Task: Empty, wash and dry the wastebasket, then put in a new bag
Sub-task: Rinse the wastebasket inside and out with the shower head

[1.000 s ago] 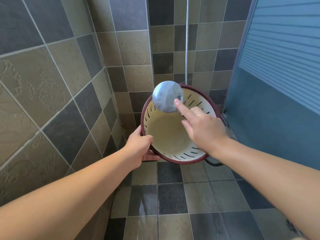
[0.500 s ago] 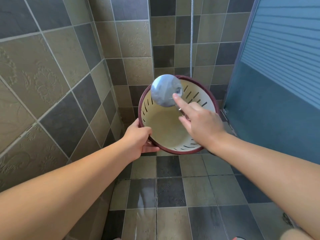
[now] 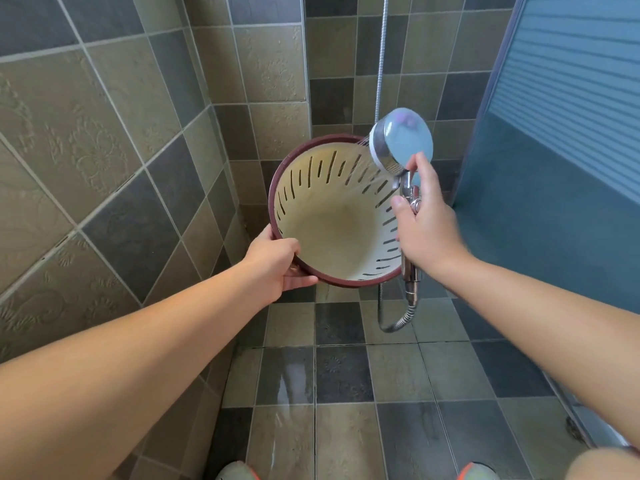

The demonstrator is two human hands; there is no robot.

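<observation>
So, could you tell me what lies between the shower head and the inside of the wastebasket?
In the head view, only a fine water spray crosses from the shower head into the wastebasket.

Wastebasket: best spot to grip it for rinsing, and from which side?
Probably the maroon rim, from the near-left, as the left hand grips the wastebasket now. It is tilted mouth-up, walls slotted, and the right hand holds the shower head spraying in from the far right.

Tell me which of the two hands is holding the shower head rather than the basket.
The right hand: it grips the chrome handle of the shower head. The left hand grips the wastebasket by its dark red rim.
</observation>
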